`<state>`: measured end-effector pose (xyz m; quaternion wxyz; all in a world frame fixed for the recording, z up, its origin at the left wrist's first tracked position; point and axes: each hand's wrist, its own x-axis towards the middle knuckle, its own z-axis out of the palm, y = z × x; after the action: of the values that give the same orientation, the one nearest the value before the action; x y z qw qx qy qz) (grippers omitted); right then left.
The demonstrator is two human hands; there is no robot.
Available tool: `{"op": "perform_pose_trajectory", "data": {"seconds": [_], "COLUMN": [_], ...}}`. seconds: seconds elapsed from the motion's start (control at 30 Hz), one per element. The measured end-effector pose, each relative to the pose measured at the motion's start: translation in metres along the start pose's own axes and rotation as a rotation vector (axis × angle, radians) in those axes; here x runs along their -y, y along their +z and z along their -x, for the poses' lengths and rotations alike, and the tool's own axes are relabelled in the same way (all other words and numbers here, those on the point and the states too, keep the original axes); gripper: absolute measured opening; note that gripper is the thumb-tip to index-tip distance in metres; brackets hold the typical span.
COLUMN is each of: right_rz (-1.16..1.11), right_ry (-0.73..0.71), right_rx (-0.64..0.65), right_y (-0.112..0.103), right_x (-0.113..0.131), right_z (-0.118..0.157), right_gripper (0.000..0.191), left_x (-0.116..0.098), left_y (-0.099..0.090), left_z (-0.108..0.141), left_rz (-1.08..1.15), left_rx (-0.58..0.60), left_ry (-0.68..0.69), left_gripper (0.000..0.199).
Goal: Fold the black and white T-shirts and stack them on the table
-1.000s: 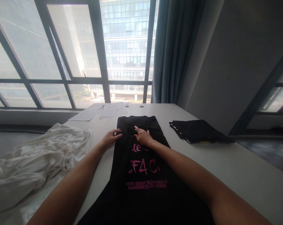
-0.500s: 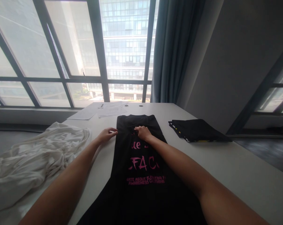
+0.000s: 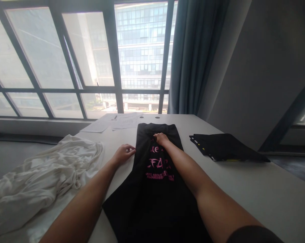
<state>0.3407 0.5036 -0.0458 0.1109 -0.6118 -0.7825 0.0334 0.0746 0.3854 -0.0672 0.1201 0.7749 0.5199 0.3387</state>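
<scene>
Shirt (image 3: 154, 199), probably mid-straightening. Left hand (image 3: 123, 154) half-curled at 11 o'clock, right hand (image 3: 161, 138) bunched at 12, can't tell about grip on either. Likely calls for a light touch next.

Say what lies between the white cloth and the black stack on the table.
In the head view, a black garment with pink letters lies between them, the left hand at its edge and the right hand on it.

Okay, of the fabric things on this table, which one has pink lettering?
The black garment in the middle, under the right hand. The crumpled white cloth on the left and the black pile on the right show none.
</scene>
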Motion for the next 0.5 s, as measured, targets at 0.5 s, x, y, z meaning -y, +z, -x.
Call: {"op": "perform_pose_trajectory", "data": {"seconds": [0.5], "right_rz": [-0.016], "right_ry": [-0.054], "right_rx": [0.057], "right_y": [-0.006], "right_x": [0.002], "right_z": [0.06], "right_gripper": [0.062], "left_x": [-0.024], "left_y": [-0.003], "left_z": [0.01], "left_rz": [-0.19], "left_rx": [-0.009], "left_ry": [0.125], "left_gripper": [0.019]}}
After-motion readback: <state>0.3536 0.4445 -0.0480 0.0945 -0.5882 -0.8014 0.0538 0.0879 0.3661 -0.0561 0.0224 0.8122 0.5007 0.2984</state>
